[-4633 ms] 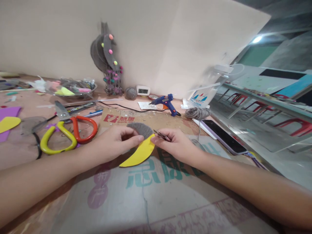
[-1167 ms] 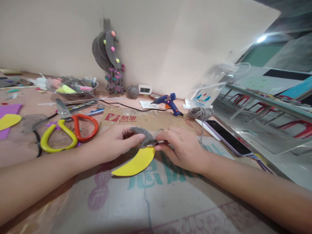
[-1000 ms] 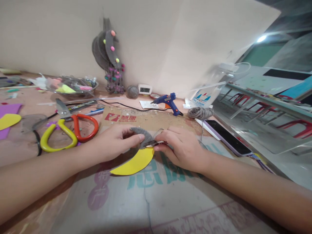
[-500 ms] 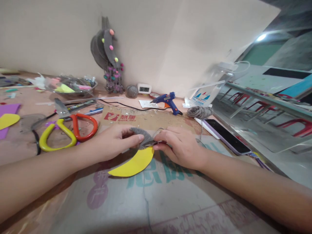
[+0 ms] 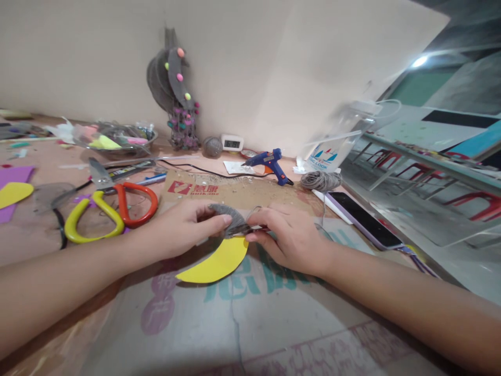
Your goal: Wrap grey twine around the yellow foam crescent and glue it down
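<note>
A yellow foam crescent (image 5: 215, 261), its upper part wrapped in grey twine (image 5: 230, 218), lies on flattened cardboard (image 5: 250, 313). My left hand (image 5: 182, 228) pinches the wrapped part between thumb and fingers. Just to the right, my right hand (image 5: 287, 237) is closed on a small pair of scissors (image 5: 254, 228) whose tip meets the twine at the crescent's edge. A loop of twine rises above the right hand's fingers.
Yellow and orange scissors (image 5: 107, 209) lie to the left, with foam scraps (image 5: 13, 193) beyond. A blue glue gun (image 5: 270, 163), a twine ball (image 5: 319, 181) and a phone (image 5: 362, 219) sit to the right. A bowl (image 5: 117, 141) and a grey ornament (image 5: 174, 94) stand by the wall.
Over several seconds my right hand brought the small scissors down against the twine at the crescent's edge. In the last second both hands have barely moved.
</note>
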`<state>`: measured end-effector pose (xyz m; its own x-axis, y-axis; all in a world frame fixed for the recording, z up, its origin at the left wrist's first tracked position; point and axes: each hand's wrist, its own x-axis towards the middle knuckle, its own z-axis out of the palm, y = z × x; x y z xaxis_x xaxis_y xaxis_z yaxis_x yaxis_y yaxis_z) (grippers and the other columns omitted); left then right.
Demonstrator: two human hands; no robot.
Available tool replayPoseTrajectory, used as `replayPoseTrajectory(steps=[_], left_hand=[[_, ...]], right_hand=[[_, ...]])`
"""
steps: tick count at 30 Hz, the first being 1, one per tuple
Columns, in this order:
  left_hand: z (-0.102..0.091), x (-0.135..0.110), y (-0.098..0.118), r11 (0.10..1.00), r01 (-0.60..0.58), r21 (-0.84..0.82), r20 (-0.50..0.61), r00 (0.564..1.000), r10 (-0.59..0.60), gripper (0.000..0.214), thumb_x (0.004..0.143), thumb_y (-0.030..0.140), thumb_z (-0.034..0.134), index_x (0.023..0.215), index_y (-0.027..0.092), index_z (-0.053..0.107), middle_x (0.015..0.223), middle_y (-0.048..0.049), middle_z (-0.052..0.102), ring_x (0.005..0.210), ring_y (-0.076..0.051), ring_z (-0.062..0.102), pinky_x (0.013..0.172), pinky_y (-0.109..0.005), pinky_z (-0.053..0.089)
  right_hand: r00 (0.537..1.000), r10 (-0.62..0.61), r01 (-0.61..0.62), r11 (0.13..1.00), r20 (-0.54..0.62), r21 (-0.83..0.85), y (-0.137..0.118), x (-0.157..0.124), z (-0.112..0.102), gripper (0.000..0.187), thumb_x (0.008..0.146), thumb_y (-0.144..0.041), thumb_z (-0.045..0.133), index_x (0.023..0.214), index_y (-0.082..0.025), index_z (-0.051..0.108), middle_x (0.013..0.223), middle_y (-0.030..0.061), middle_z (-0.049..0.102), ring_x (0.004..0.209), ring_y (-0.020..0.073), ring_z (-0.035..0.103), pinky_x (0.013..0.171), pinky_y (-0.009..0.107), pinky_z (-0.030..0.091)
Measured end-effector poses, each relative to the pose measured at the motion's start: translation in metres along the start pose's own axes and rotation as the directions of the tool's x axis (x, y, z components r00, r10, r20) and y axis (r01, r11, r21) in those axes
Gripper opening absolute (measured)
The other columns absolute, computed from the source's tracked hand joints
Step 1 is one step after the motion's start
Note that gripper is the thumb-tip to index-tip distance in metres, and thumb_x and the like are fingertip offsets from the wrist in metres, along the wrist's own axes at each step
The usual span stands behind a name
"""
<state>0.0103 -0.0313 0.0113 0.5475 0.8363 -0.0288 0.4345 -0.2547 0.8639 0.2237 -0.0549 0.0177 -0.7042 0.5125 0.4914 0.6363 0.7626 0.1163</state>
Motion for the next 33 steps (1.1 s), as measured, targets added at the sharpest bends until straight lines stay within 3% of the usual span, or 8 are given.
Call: replayPoseTrajectory(steps=[5,17,20,23,26,28,33], left_hand=[[0.001,0.000,0.000,1.000,0.009,0.000,-0.024,1.000,-0.009,0.031,0.080,0.041,0.046,0.081,0.016,0.065,0.066,0.0009,0.059,0.060,-0.013,0.050,0.051,-0.023,0.035],[0.001,0.000,0.000,1.000,0.006,-0.001,-0.026,1.000,-0.007,0.030,0.080,0.038,0.047,0.083,0.015,0.066,0.070,-0.0005,0.062,0.063,-0.014,0.052,0.054,-0.024,0.038],[0.001,0.000,0.000,1.000,-0.009,-0.011,-0.028,1.000,0.008,0.030,0.080,0.039,0.047,0.085,0.016,0.066,0.073,-0.0011,0.063,0.064,-0.014,0.053,0.055,-0.024,0.039],[0.001,0.000,0.002,0.999,-0.013,-0.040,-0.076,0.997,0.010,0.029,0.080,0.039,0.048,0.078,0.016,0.066,0.068,-0.0006,0.062,0.061,-0.013,0.052,0.053,-0.023,0.039],[0.000,0.000,0.004,0.997,-0.004,-0.072,-0.114,0.994,-0.004,0.030,0.080,0.040,0.049,0.067,0.016,0.061,0.060,0.0007,0.057,0.055,-0.011,0.048,0.051,-0.022,0.038],[0.000,0.001,0.003,0.998,-0.011,-0.067,-0.137,0.991,0.002,0.032,0.080,0.042,0.049,0.062,0.016,0.057,0.057,0.0017,0.055,0.053,-0.011,0.047,0.051,-0.022,0.038],[0.000,0.001,-0.002,0.997,-0.052,-0.065,-0.180,0.983,0.039,0.034,0.082,0.045,0.046,0.063,0.018,0.053,0.060,0.0012,0.055,0.058,-0.012,0.049,0.055,-0.023,0.039]], right_hand=[[0.999,-0.038,0.038,0.999,-0.011,-0.029,0.000,0.001,0.002,0.024,0.090,-0.034,0.044,0.084,-0.014,0.055,0.068,0.0016,0.059,0.060,0.0121,0.048,0.055,0.024,0.033],[0.998,-0.059,0.059,0.998,-0.008,-0.024,0.002,0.000,0.004,0.023,0.090,-0.033,0.044,0.084,-0.015,0.056,0.067,0.0015,0.059,0.059,0.0119,0.048,0.055,0.024,0.032],[1.000,-0.009,0.009,1.000,-0.006,0.009,0.000,0.000,0.002,0.022,0.090,-0.033,0.044,0.085,-0.015,0.055,0.067,0.0014,0.059,0.060,0.0122,0.050,0.056,0.024,0.034],[0.992,0.126,-0.123,0.983,-0.016,0.140,-0.002,-0.001,-0.002,0.021,0.088,-0.035,0.047,0.092,-0.016,0.054,0.074,0.0025,0.061,0.065,0.0121,0.053,0.059,0.023,0.038],[0.953,0.301,-0.291,0.903,0.017,0.317,-0.003,-0.002,-0.005,0.034,0.078,-0.044,0.059,0.095,-0.016,0.052,0.075,0.0017,0.059,0.063,0.0114,0.051,0.057,0.022,0.039],[0.906,0.404,-0.419,0.818,0.125,0.394,-0.002,0.000,-0.004,0.032,0.075,-0.045,0.062,0.087,-0.016,0.055,0.069,-0.0001,0.057,0.060,0.0106,0.049,0.054,0.021,0.037],[0.780,0.482,-0.624,0.564,0.399,0.541,0.000,0.008,0.006,0.025,0.080,-0.039,0.054,0.077,-0.015,0.063,0.067,-0.0005,0.057,0.060,0.0099,0.048,0.054,0.021,0.037]])
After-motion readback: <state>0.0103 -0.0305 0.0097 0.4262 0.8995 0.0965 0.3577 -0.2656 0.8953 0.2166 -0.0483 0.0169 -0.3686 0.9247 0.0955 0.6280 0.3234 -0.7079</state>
